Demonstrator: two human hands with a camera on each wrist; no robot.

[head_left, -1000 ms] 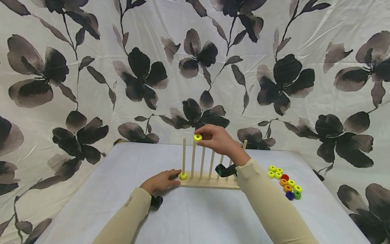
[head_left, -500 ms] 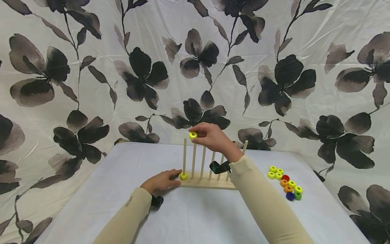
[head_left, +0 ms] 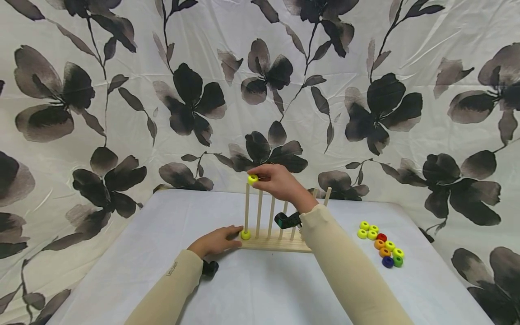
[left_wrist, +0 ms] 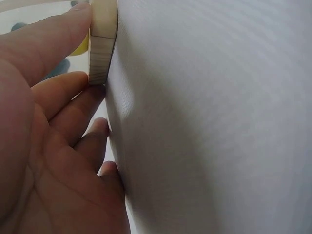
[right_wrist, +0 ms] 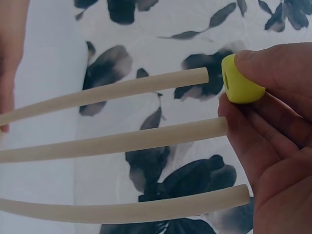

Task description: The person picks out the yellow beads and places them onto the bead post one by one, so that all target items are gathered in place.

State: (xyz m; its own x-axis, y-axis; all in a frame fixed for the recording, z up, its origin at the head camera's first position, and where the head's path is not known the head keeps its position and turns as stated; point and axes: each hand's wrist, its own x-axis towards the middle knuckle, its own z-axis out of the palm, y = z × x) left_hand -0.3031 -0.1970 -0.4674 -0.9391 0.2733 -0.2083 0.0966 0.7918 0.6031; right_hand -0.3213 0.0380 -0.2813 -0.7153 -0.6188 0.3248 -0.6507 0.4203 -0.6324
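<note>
Between thumb and fingertips, my right hand pinches a yellow bead with a hole through it. In the right wrist view the bead sits just off the tip of the leftmost peg, apart by a small gap. The pegs stand upright in a wooden peg board. Another yellow bead rests at the foot of that leftmost peg. My left hand grips the board's left end, thumb toward the front; in the left wrist view, fingers meet the board's end.
On the white-covered table, loose beads lie to the right: several yellow beads, a red bead, two orange beads, a blue bead and a green bead. A floral cloth hangs behind the table.
My right hand has moved left with the yellow bead, from above the second peg to the top of the leftmost one. The left hand stays at the board's end.
</note>
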